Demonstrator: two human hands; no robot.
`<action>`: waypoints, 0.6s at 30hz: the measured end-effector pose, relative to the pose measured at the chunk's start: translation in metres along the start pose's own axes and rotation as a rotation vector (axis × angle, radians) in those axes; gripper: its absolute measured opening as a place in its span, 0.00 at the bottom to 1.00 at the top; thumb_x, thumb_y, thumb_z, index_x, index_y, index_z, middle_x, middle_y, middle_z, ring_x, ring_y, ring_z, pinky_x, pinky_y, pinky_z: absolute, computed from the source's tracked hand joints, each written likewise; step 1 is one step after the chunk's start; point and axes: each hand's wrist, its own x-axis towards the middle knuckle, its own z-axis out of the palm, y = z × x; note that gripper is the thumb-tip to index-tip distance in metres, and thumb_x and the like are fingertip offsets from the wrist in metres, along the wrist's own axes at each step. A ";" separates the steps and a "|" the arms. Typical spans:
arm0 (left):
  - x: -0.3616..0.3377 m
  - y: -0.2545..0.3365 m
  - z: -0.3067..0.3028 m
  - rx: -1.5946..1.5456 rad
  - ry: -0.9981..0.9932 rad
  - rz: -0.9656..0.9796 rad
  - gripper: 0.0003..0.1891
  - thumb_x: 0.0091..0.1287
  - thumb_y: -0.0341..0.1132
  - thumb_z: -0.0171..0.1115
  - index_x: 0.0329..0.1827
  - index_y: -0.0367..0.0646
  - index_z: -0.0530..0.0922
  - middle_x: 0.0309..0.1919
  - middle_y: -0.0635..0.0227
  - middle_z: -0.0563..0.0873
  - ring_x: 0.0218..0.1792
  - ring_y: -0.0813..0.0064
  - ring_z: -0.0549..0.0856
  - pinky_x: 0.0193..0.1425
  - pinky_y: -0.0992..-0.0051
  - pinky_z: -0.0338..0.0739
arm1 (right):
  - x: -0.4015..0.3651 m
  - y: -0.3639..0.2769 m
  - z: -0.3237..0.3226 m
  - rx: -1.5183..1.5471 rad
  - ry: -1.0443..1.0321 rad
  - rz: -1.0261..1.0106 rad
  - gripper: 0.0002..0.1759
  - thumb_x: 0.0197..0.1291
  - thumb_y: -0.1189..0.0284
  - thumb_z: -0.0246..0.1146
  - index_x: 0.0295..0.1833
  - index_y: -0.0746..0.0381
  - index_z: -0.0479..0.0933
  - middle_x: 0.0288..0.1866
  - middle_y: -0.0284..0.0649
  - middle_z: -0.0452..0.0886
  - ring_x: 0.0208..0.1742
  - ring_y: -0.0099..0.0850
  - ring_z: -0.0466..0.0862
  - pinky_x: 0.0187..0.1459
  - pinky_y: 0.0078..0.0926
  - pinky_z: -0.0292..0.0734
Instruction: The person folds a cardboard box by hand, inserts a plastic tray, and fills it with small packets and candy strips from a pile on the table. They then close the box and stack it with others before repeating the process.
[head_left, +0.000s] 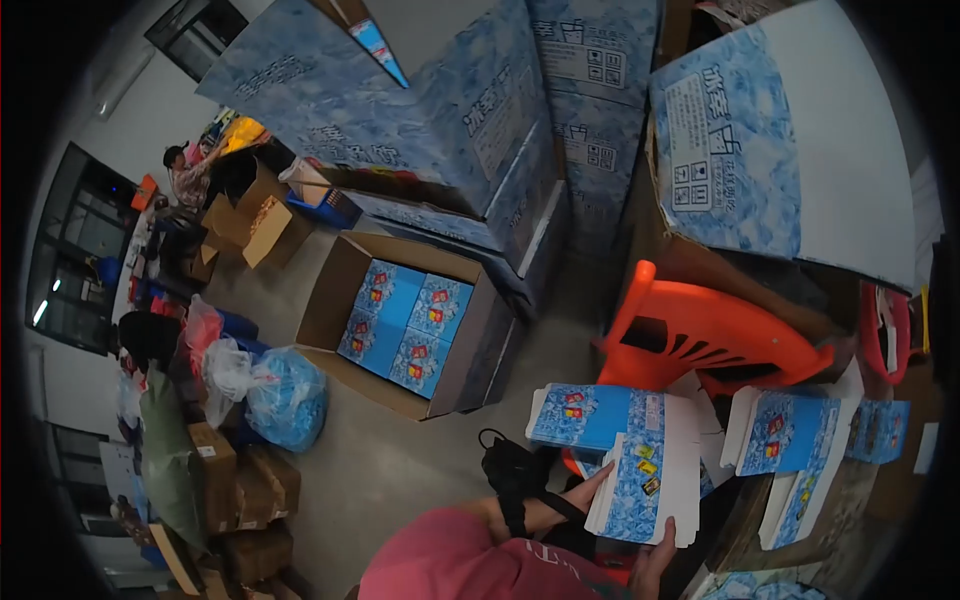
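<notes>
Grey concrete floor [370, 510] runs through the middle of my view, from near to far; along the left lie a white wall [65, 400] and dark-framed windows [85, 240], and a person [190, 185] in a cap reaches out at far left. At near right I see a worn brown bench [742, 530] and an orange plastic chair [720, 325].

Centre: an open cardboard carton [470, 355] on the floor, holding blue ice-print packs [405, 320] laid flat, side by side. Far left: a second open carton [228, 222] with small orange-brown pieces [264, 215] inside, and beside it a blue crate [328, 212]. Left: a translucent blue bag [290, 400], its contents indistinct to me, near brown boxes [258, 490]. Far centre and far right: large ice-patterned cartons [480, 120].

Near right: both hands grip a stack of flat printed sleeves [640, 490], the left hand [588, 492] at its left edge, the right hand [655, 553] at its near edge. The stack lies just in front of a similar pile [580, 415]; further piles [785, 430] lie to its right.
</notes>
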 end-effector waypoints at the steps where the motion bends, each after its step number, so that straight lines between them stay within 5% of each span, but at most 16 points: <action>1: -0.010 0.001 0.006 -0.024 -0.068 0.008 0.35 0.66 0.54 0.53 0.69 0.42 0.58 0.62 0.56 0.71 0.57 0.64 0.76 0.58 0.65 0.74 | -0.003 0.001 0.003 -0.049 -0.016 -0.033 0.26 0.63 0.67 0.56 0.63 0.66 0.63 0.54 0.43 0.76 0.53 0.34 0.78 0.53 0.31 0.74; 8: -0.038 -0.004 0.024 0.117 -0.106 -0.053 0.33 0.66 0.46 0.57 0.68 0.38 0.58 0.59 0.56 0.74 0.55 0.65 0.79 0.56 0.66 0.77 | -0.071 -0.042 0.065 -0.209 -0.047 -0.215 0.26 0.60 0.74 0.55 0.63 0.71 0.62 0.55 0.48 0.74 0.53 0.39 0.78 0.53 0.32 0.73; 18: -0.115 -0.014 0.087 0.239 -0.123 -0.252 0.30 0.67 0.42 0.57 0.68 0.42 0.58 0.62 0.58 0.71 0.62 0.62 0.71 0.67 0.58 0.63 | -0.129 -0.080 0.064 -0.288 -0.125 -0.425 0.26 0.54 0.83 0.57 0.61 0.72 0.65 0.56 0.44 0.75 0.53 0.34 0.77 0.54 0.30 0.72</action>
